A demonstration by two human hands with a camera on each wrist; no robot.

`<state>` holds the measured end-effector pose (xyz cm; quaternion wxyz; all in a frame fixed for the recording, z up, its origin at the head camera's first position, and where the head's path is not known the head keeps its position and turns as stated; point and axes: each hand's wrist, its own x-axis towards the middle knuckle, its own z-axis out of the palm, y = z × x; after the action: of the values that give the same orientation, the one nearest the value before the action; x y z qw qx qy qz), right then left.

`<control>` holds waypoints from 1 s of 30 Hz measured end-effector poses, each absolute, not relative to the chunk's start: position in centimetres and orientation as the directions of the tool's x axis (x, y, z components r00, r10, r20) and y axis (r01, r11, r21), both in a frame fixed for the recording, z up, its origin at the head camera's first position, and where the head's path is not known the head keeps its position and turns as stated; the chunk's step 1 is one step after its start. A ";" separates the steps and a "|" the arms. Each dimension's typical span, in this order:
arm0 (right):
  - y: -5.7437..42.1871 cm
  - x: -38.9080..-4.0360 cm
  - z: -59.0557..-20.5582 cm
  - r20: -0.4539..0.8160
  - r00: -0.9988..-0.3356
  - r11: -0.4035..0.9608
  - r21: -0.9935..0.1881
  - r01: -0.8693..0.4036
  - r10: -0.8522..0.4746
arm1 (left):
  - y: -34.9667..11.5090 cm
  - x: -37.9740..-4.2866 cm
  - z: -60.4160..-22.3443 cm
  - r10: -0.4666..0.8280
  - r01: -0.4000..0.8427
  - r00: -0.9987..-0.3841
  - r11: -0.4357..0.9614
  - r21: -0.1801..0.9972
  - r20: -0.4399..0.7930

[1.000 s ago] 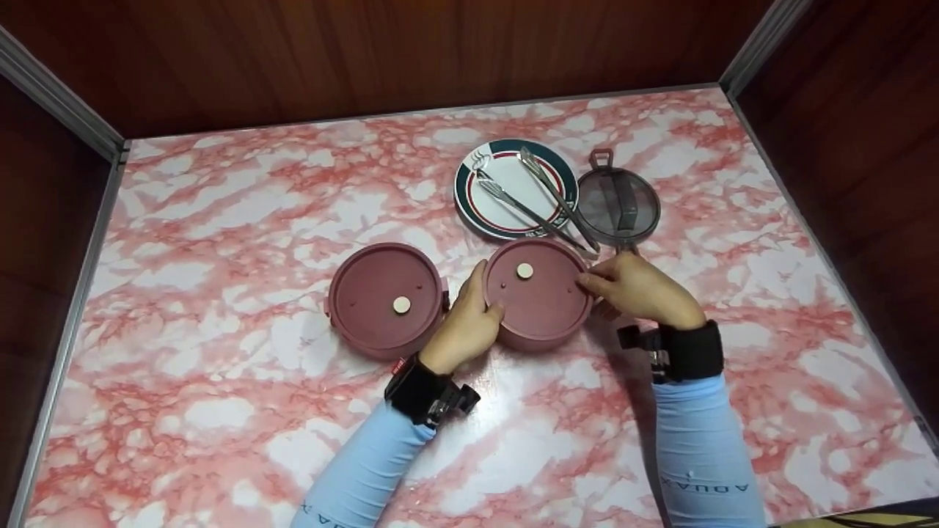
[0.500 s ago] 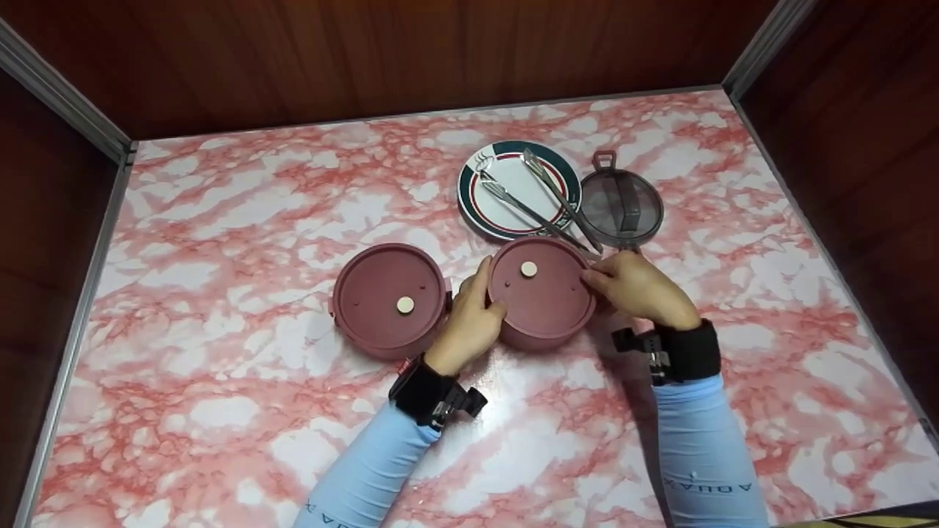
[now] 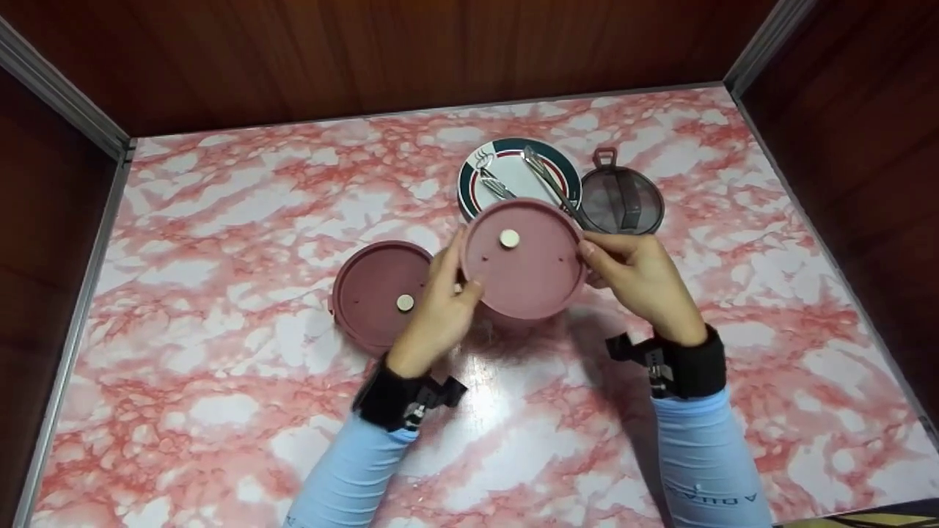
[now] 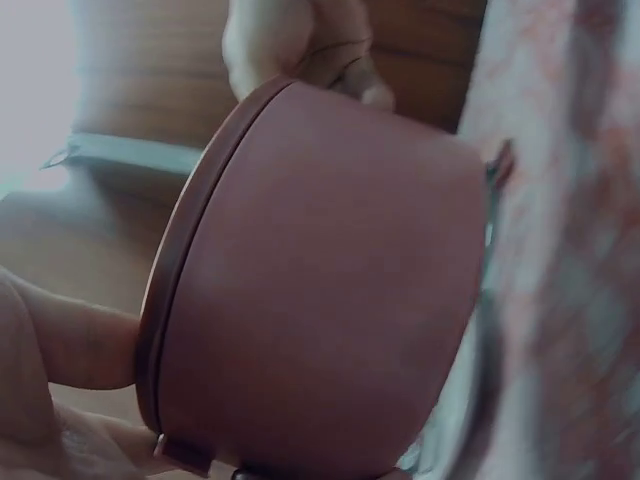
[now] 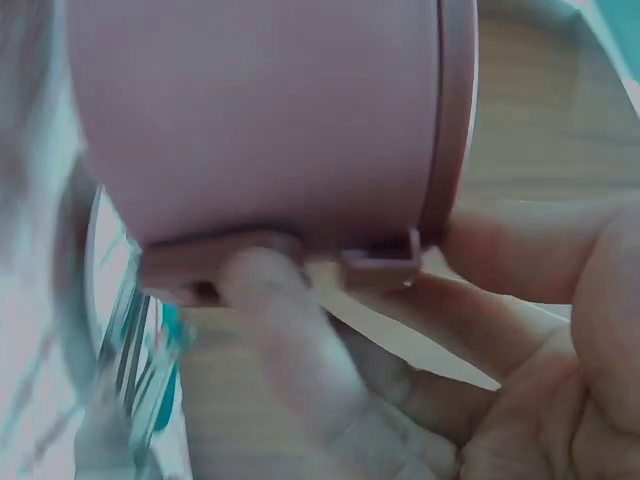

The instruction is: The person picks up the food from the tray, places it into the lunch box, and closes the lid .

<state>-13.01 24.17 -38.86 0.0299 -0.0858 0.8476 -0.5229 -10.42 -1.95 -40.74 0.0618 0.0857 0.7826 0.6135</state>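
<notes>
Between both hands a dusty-pink round bowl (image 3: 528, 282) with a flat lid and cream knob is held up off the table, tilted. My left hand (image 3: 440, 312) grips its left side, thumb on the lid's rim. On the other side my right hand (image 3: 638, 275) pinches the lid's edge, with fingers beneath at the side clip, as the right wrist view shows of the bowl (image 5: 270, 120). The bowl's plain side (image 4: 320, 270) fills the left wrist view. A second, matching lidded bowl (image 3: 370, 290) stands on the table at left, partly covered by my left hand.
Behind the held bowl lies a white plate with a dark green rim (image 3: 561, 165), metal tongs (image 3: 544, 176) resting across it. Beside it is a smoky translucent round lid (image 3: 598, 202) with a pink loop. Dark wooden walls (image 3: 411, 59) enclose the marbled table (image 3: 242, 293).
Both hands have raised the right-hand bowl from the table, shifting it slightly left and tipping it. It now overlaps the plate and tongs in view. The other bowl stays put.
</notes>
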 end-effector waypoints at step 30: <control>9.3 -13.4 -42.4 0.338 -0.857 0.269 -0.848 -0.457 -0.389 | -18.3 -9.4 -39.5 0.155 0.074 -0.988 0.293 0.953 0.029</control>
<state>-13.42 9.34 -42.44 -0.0313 -0.2657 0.7959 -0.5431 -9.35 -18.31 -39.45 0.0345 0.0711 0.8033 0.5903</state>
